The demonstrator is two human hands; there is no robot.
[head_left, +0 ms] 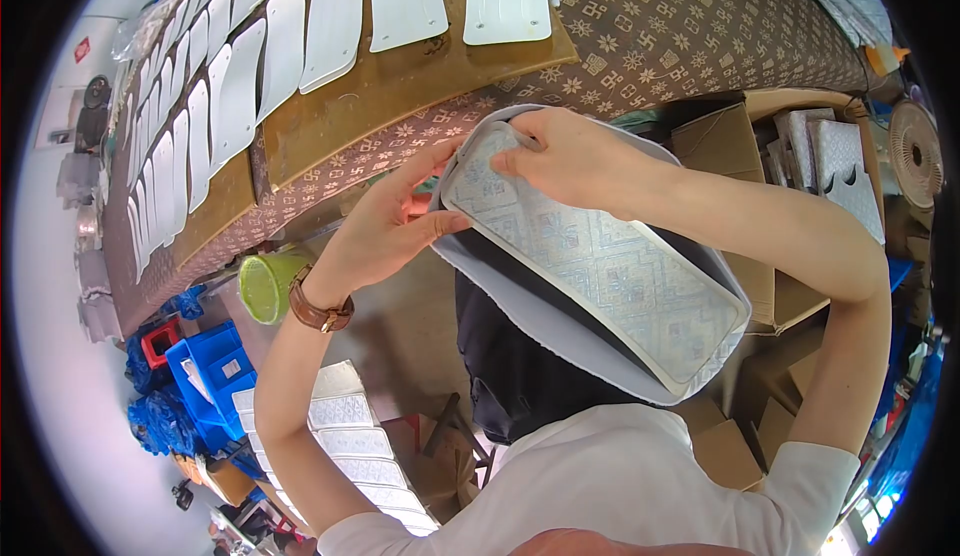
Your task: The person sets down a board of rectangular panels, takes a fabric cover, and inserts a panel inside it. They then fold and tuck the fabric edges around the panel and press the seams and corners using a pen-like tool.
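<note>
Across my lap lies a long, rounded panel (610, 266) with a pale blue geometric pattern and a cream rim. Loose grey fabric (545, 328) surrounds it like a cover and droops along the near side. My left hand (400, 218) is closed on the fabric and panel edge at the upper left end, thumb on the near side, fingers partly hidden behind. At the same end, my right hand (575, 161) pinches the fabric edge over the panel between thumb and fingers. The dark gap between panel and fabric hides what lies beneath.
Rows of white curved plates (285, 36) lie on a brown board (350, 126) on the table with patterned cloth (680, 31). An open carton (760, 276) stands right, a green bin (265, 286) and blue crate (212, 376) left. Patterned panels (355, 444) lie below my left arm.
</note>
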